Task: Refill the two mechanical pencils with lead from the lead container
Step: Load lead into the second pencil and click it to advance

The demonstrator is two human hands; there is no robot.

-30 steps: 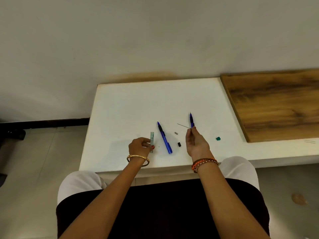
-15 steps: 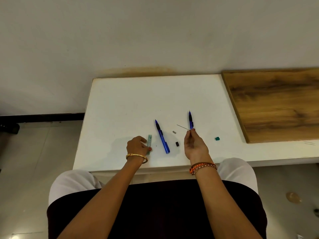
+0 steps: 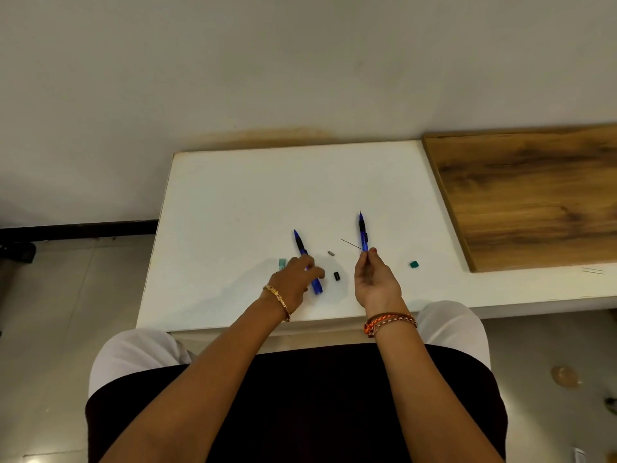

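The pencil lies on the surface, tip pointing away, its long axis under the left hand, whose loosely curled fingers look empty; the right hand pinches a second pencil and a lead.

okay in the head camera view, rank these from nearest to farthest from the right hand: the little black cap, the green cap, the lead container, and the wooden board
From the right hand:
1. Black cap, just to its left on the white table.
2. Green cap, a bit farther, to its right.
3. Lead container, beyond the lying pencil, partly hidden by the left hand.
4. Wooden board, far right and back.
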